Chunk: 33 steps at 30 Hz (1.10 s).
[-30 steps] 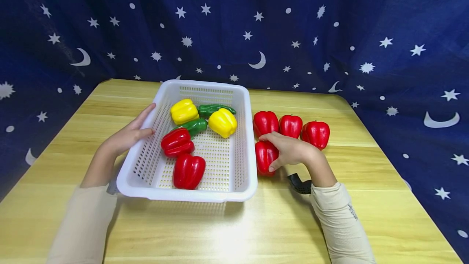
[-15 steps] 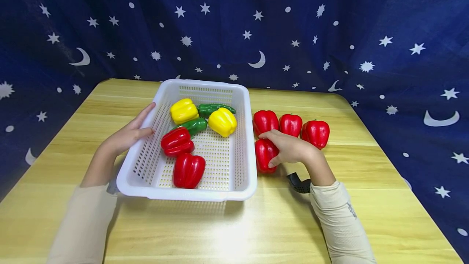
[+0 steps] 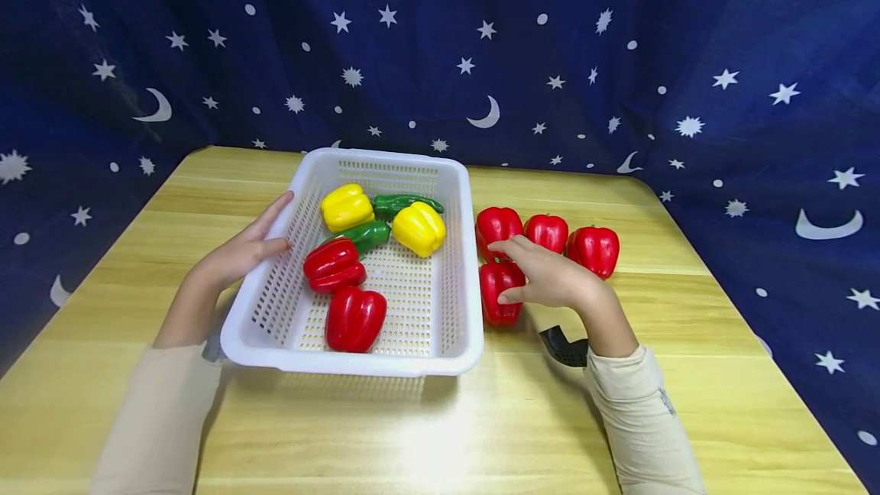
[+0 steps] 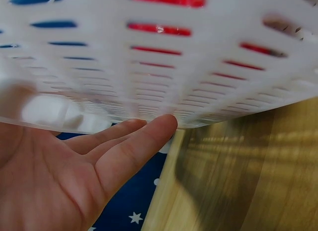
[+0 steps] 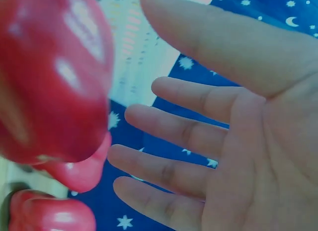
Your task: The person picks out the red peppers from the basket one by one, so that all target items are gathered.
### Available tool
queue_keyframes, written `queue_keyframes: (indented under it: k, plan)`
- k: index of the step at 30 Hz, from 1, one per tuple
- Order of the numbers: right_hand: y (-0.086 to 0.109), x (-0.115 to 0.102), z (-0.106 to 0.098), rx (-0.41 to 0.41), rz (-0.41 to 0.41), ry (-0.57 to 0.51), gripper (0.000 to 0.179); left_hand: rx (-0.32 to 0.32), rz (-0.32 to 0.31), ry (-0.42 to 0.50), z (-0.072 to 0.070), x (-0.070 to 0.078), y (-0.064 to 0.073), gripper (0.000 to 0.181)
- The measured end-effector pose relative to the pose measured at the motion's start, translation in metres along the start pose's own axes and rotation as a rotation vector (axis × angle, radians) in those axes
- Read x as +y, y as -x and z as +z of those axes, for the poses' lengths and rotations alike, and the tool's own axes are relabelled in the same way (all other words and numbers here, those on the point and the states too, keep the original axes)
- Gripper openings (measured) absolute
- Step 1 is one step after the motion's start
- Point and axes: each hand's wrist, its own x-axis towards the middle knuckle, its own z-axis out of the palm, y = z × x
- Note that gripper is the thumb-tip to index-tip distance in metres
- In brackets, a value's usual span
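Observation:
My left hand [image 3: 241,254] holds the left rim of a white perforated basket [image 3: 351,363], its thumb over the rim. In the left wrist view, straight fingers [image 4: 139,151] lie under the slotted wall. My right hand [image 3: 550,277] hovers over a red bell pepper [image 3: 500,304] beside the basket's right wall. Its fingers are spread, and the right wrist view has a gap between them and a red bell pepper [image 5: 54,77]. Inside the basket lie red bell peppers [image 3: 355,319], yellow bell peppers [image 3: 418,229] and long green peppers [image 3: 406,205].
Behind the right hand stand more red bell peppers: one by the basket [image 3: 496,226], one in the middle [image 3: 546,232], one at right [image 3: 593,250]. A black strap piece [image 3: 565,347] is at the right wrist. A starry blue curtain [image 3: 440,44] borders the wooden table [image 3: 440,434].
My right thumb and fingers have spread apart and come off the nearest red bell pepper, which stays beside the basket. The left hand and basket have not moved.

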Motion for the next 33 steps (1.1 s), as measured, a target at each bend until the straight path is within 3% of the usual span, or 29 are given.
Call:
queue_keyframes:
  k: [5, 10, 13, 16, 19, 26, 33]
  plan:
    - [0.002, -0.016, 0.001, 0.086, -0.056, 0.046, 0.069, 0.003, -0.009, -0.013, -0.001, 0.000, 0.001, 0.081]
    - [0.000, -0.040, 0.006, 0.183, -0.187, 0.145, 0.061, 0.006, -0.013, -0.012, -0.002, -0.002, 0.003, 0.081]
    - [0.001, -0.049, 0.008, 0.216, -0.254, 0.199, 0.055, 0.000, -0.013, -0.004, -0.001, -0.003, 0.002, 0.082]
    - [0.005, -0.053, 0.008, 0.234, -0.270, 0.203, 0.051, -0.001, -0.009, -0.002, 0.000, -0.003, 0.001, 0.082]
    - [0.005, -0.061, 0.010, 0.228, -0.270, 0.177, 0.050, -0.001, -0.004, -0.003, -0.001, -0.002, 0.001, 0.082]
    - [-0.011, -0.092, 0.029, 0.098, -0.335, 0.167, 0.063, 0.000, -0.014, -0.011, -0.001, -0.001, 0.002, 0.081]
    - [-0.021, -0.114, 0.045, 0.044, -0.381, 0.186, 0.068, -0.006, 0.002, -0.002, 0.001, 0.001, 0.002, 0.081]
